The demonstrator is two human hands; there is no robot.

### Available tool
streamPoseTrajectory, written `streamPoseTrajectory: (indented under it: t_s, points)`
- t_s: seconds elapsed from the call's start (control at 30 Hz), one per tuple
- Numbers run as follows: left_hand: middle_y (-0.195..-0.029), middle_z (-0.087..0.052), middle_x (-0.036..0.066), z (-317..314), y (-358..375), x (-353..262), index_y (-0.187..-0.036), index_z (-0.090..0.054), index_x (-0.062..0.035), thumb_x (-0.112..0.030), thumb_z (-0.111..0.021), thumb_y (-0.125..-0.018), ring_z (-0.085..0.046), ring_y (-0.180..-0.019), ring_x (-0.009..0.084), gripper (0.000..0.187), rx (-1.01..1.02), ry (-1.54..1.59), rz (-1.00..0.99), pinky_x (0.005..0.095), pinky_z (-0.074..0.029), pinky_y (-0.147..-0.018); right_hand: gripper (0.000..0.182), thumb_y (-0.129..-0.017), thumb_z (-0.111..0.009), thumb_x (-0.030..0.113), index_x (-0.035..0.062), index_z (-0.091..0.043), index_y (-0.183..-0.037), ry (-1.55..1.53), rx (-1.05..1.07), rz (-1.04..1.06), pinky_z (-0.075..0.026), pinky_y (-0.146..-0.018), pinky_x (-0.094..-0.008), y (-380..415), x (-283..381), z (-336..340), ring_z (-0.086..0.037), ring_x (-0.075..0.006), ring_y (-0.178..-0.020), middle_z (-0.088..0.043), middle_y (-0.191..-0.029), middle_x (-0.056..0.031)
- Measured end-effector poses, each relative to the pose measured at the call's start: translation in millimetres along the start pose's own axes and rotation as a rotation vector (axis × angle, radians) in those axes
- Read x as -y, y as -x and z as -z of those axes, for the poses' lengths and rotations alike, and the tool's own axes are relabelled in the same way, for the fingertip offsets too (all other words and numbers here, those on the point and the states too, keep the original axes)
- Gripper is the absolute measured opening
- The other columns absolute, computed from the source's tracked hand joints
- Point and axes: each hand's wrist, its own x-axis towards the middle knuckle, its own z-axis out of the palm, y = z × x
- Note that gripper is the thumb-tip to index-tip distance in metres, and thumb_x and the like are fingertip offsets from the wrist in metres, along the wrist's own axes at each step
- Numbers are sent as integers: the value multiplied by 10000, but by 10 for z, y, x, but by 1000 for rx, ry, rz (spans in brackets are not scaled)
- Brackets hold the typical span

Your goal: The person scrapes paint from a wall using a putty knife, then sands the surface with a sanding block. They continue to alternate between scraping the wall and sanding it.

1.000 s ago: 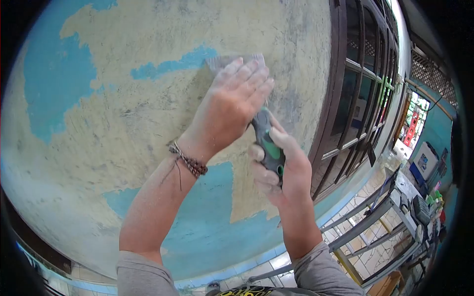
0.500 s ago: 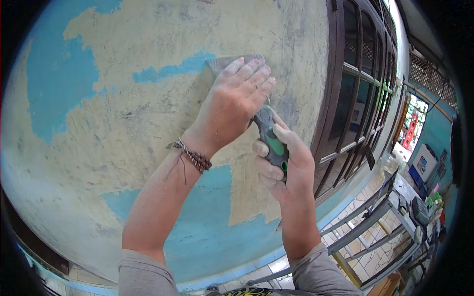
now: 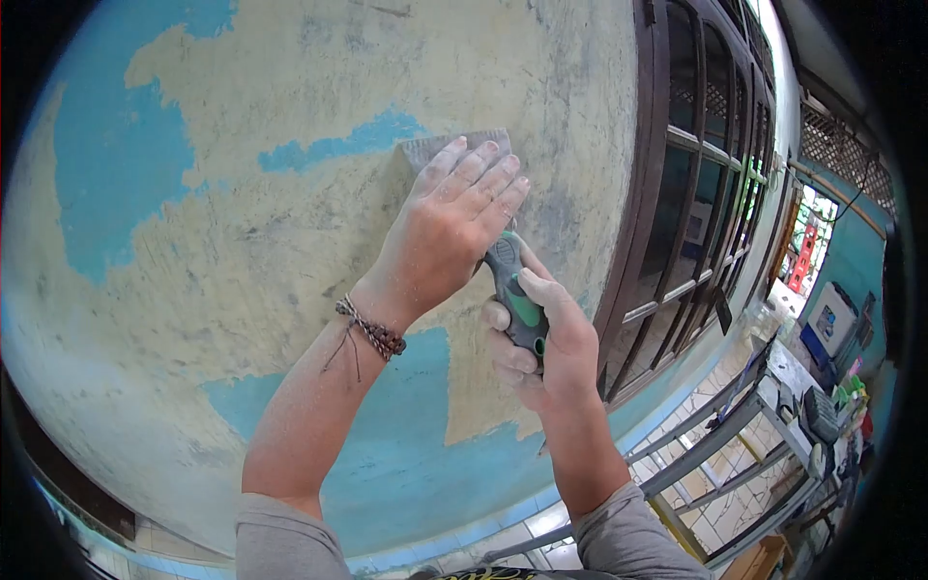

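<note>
The scraper (image 3: 521, 304) is against the wall (image 3: 280, 242), nearer the edge that meets the window frame (image 3: 643, 184) than the far one, with its blade (image 3: 425, 152) beside one end of a narrow blue patch (image 3: 343, 140). The right hand (image 3: 565, 333) has its fingers closed around the handle, thumb along the top, probably because that grip sets the angle and takes most of the push. The fingers of the left hand (image 3: 440, 237) lie nearly straight and slightly spread over the blade, seemingly so their weight holds the wide edge flat to the wall; the left thumb is hidden, so I cannot tell whether it hooks underneath. Both forearms reach up from below, which looks suited to leaning pressure into the tool. The scraper has a thick grey handle with green inserts and a dark-rimmed hole at its butt, and a broad, dull grey blade that flares toward its working edge. Pale dust coats the fingers, and the blade looks dusty too, though the left hand covers much of it.
</note>
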Motion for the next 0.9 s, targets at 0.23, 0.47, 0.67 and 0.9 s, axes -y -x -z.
streamPoseTrajectory:
  t_s: [0.23,0.47,0.67,0.9]
  points:
    - [-1358,-600,123,-1,-18,-10,-1257,-642,-50,17,-616,-787,-499,-1328,313,476,-30,28,2,490,-346,-1156,582,-999,-427,258,116,-300,-1549,26,-44,6,-307,-358,-190,-16,0,21,-420,-63,-431,-556,-798,-56]
    - [-1336,-614,128,-8,-51,68,-1233,-650,-32,4,-619,-787,-500,-1328,313,448,-58,41,-27,487,-356,-1145,595,-993,-462,275,130,-310,-1550,27,-9,6,-293,-357,-195,-31,57,40,-426,-64,-441,-565,-809,-49]
    - [-1313,-624,140,-44,-71,75,-1215,-655,-28,10,-609,-792,-510,-1313,321,427,-85,94,-33,490,-362,-1140,577,-997,-454,280,144,-324,-1544,25,-95,11,-285,-359,-176,-29,34,-4,-407,-53,-434,-570,-807,-44]
    - [-1309,-628,141,-29,-35,103,-1218,-654,-29,18,-602,-794,-512,-1309,325,430,-74,94,-59,490,-359,-1142,580,-997,-441,270,123,-315,-1544,55,-72,63,-278,-343,-177,-60,-48,1,-410,-54,-427,-571,-785,-50]
